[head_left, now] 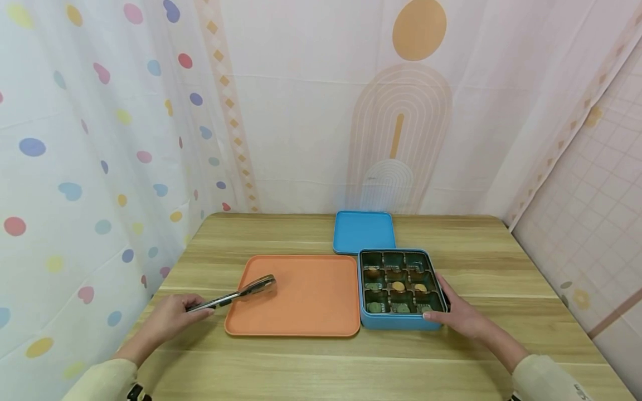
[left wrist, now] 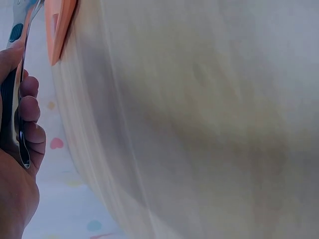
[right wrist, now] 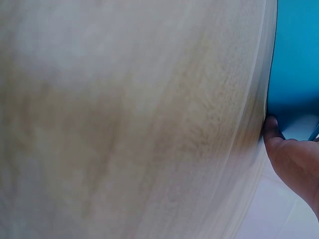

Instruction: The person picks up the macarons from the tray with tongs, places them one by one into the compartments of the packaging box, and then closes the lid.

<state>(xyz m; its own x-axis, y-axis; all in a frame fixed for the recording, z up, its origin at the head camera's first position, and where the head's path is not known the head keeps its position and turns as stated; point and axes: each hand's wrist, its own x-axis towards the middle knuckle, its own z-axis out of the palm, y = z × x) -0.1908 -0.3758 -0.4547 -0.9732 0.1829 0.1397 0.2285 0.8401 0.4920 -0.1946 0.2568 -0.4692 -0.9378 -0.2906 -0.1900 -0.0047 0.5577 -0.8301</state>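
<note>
My left hand (head_left: 173,317) grips the handle of metal tongs (head_left: 233,296), its fingers curled round them in the left wrist view. The tongs' head lies over the left part of an orange tray (head_left: 311,301). To the tray's right stands a blue box (head_left: 401,322) with a dark divided insert; green pieces (head_left: 401,308) lie in the front compartments and yellow-orange ones (head_left: 398,286) in the middle row. My right hand (head_left: 461,314) holds the box at its front right corner, thumb on the front and fingers along the right side. The box's blue wall (right wrist: 299,55) shows in the right wrist view.
A flat blue lid (head_left: 363,231) lies behind the box, near the table's back edge. The wooden table (head_left: 301,367) is backed by a patterned curtain (head_left: 301,111), with a dotted curtain (head_left: 90,167) along the left side.
</note>
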